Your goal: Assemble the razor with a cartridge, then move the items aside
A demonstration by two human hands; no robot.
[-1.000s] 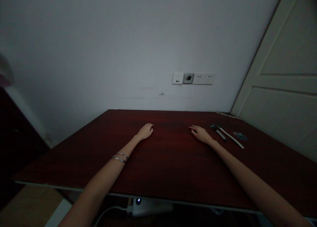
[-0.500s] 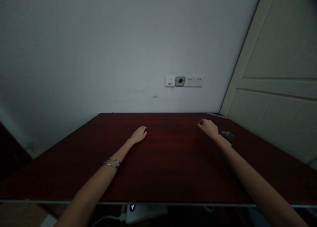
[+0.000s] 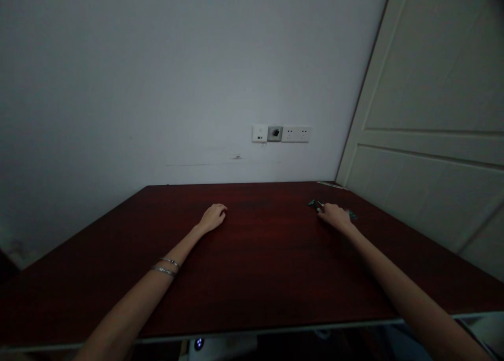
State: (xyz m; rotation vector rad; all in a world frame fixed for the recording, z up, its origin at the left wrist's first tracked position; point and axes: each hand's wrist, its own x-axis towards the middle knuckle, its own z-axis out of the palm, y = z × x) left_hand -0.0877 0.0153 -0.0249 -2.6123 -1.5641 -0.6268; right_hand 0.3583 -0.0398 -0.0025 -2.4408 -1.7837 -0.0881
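Razor (image 3: 314,204): small dark tool with a green-tinted head, lying flat on the dark red worktop (image 3: 268,256) toward its far right corner; only the head end visible, poking out past the knuckles.
Long axis: running from far-left to near-right across the worktop, head end pointing away toward the wall; rest of the handle hidden under the hand, so full length not to be told.
Right hand (image 3: 335,215): palm down, resting over the razor, arm stretched from the near right edge.
Right fingers (image 3: 323,212): curled low over the handle, touching or covering it; whether closed round it or merely laid on top, cannot tell in the dim light.
Razor relative to fingers: head just beyond the fingertips, on their far-left side; handle beneath them.
Left hand (image 3: 212,217): flat on the worktop, well apart from the razor, near the middle; fingers loosely bent, holding nothing.
Bracelets (image 3: 167,266): two thin silver bands on the left forearm.
Greenish scrap (image 3: 352,214): small flat piece just beside the right hand, on its right.
Wall sockets (image 3: 281,134): white strip on the wall above the worktop's far edge.
Door (image 3: 429,119): pale panelled, close along the worktop's right side.
In the way: nothing between the two hands but bare worktop.
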